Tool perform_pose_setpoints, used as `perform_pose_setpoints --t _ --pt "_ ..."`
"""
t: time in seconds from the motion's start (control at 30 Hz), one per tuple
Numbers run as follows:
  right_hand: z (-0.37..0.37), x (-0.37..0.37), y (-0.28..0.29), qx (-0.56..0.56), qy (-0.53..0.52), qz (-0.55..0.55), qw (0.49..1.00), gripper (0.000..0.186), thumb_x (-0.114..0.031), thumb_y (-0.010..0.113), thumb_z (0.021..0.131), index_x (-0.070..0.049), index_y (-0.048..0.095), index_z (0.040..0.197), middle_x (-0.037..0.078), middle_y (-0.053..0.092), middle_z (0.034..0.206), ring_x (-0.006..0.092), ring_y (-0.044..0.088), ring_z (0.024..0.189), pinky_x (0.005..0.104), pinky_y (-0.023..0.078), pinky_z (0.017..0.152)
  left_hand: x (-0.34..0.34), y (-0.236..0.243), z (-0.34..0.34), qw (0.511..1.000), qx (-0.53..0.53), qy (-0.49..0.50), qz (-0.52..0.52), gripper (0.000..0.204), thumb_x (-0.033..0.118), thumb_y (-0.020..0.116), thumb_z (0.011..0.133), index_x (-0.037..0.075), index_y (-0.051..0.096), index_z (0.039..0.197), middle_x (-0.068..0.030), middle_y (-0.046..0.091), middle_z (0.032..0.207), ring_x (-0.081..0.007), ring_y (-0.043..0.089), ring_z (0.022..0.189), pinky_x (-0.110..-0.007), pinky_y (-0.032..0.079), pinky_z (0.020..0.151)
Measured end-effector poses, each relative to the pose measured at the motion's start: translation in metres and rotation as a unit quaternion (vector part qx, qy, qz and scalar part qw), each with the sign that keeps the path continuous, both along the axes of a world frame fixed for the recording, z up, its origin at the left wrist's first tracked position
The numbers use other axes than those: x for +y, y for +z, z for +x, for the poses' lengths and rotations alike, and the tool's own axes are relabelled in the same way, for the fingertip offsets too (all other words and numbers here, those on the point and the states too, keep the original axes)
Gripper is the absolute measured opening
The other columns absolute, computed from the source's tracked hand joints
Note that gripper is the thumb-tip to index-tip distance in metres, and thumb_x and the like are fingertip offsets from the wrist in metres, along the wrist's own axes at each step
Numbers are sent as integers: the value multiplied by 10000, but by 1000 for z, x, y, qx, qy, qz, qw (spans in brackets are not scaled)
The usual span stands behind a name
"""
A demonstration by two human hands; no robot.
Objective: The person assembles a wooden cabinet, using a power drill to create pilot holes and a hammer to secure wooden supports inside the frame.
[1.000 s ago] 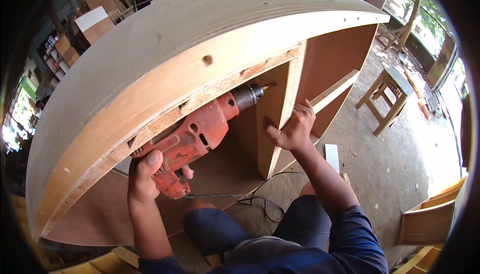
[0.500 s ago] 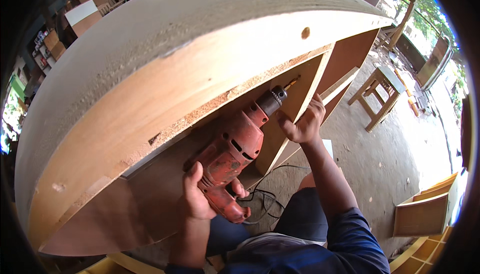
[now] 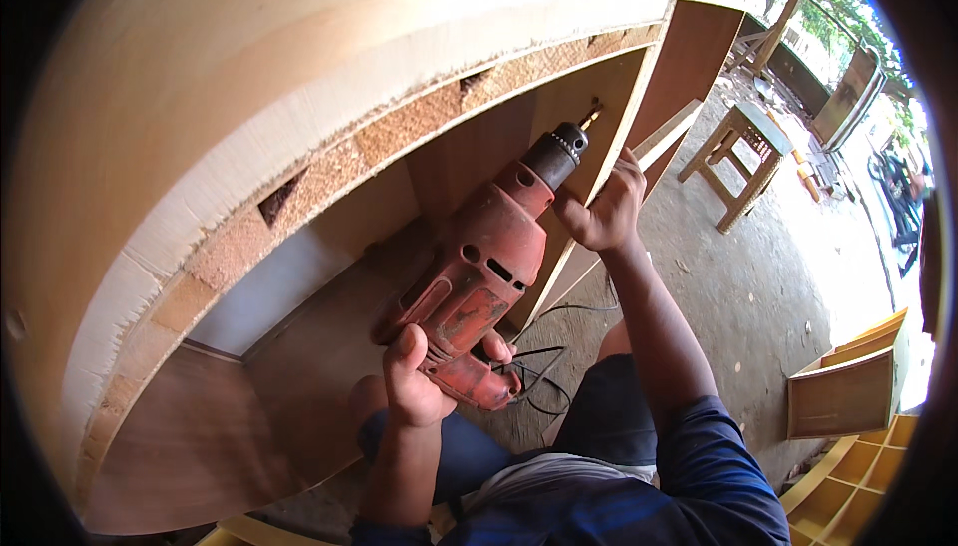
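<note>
A worn red power drill (image 3: 484, 272) is held at its rear handle by my left hand (image 3: 417, 386), thumb along one side and fingers round the grip. Its black chuck (image 3: 557, 154) carries a thin drill bit (image 3: 592, 118), whose tip meets a dark spot on the inner face of an upright wooden panel (image 3: 627, 72). Opposite the drill, my right hand (image 3: 609, 209) is closed round the front edge of that panel; some of its fingers are hidden behind it. Both hands work inside the open side of a large wooden cabinet (image 3: 329, 67).
A black cord (image 3: 544, 366) loops below the drill near my knees. A small stool (image 3: 748, 152) stands on the concrete floor (image 3: 699, 286) to the right. Nearer on that side are a wooden drawer-like box (image 3: 843, 396) and a yellow compartmented frame (image 3: 853, 471).
My view has come closer to the cabinet, so its near edge looks larger. Drill and right hand appear slightly higher in the picture; both grips stay the same, with the bit still at the panel.
</note>
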State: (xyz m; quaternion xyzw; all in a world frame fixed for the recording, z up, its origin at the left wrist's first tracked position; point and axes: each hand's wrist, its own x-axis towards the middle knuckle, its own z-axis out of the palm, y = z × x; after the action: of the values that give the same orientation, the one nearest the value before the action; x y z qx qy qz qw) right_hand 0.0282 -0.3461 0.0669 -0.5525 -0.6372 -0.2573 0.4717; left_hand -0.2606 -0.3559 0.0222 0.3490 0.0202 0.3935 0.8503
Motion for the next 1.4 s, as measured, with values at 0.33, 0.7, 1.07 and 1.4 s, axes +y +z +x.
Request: perform_pose_setpoints --t 0.33,0.7,1.07,1.4 --pt "-3 -1 0 6 -3 -18 1000 266 -364 722 674 -121 724 781 82 695 706 336 662 657 484 473 721 15 -2 9 998 33 11 51 832 682 398 951 -24 456 1385 -194 671 905 -330 676 740 -540 593 742" --pt "-2 2 2 6 1 -1 1000 247 -315 712 650 -117 730 795 84 672 666 312 629 589 425 448 635 14 5 3 997 74 19 5 834 680 521 908 -31 501 1343 -177 666 840 -307 685 793 -507 586 742" --pt "-5 0 4 9 -10 -2 1000 248 -322 711 643 -123 730 789 78 641 618 304 593 545 417 418 600 22 13 -1 945 108 203 232 636 411 672 894 -78 558 1285 -176 685 941 -257 699 767 -416 612 689" --pt "-6 0 2 6 -21 3 1000 291 -347 703 638 -121 745 816 90 644 626 314 606 561 429 442 626 34 0 -13 969 104 137 176 652 478 664 877 -81 568 1198 -167 678 918 -270 698 752 -470 619 730"
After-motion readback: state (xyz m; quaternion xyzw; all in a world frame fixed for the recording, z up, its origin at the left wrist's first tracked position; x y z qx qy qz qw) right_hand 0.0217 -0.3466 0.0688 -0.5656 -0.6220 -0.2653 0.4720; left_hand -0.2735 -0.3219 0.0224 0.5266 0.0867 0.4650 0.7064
